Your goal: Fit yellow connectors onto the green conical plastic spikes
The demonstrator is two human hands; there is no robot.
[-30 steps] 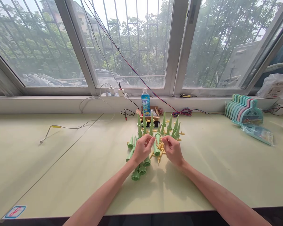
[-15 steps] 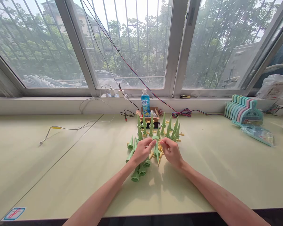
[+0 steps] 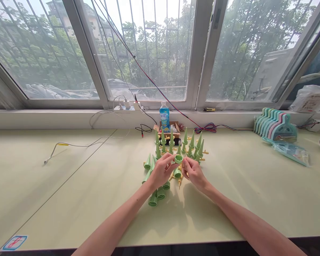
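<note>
In the head view, the left hand (image 3: 162, 170) is closed round a green spike (image 3: 178, 159), thumb and fingers gripping it, its round open end facing the wearer. That spike lies at two o'clock from the left hand and ten o'clock from the right hand (image 3: 196, 173), whose fingers are curled with the tips drawn together just beside its rim; whether they pinch a small part, I cannot tell. Yellow fittings (image 3: 179, 182) lie at six o'clock from the held spike, loose green cones (image 3: 153, 201) at seven o'clock from the left hand, and upright cones (image 3: 185, 138) at twelve to two o'clock from the held spike.
</note>
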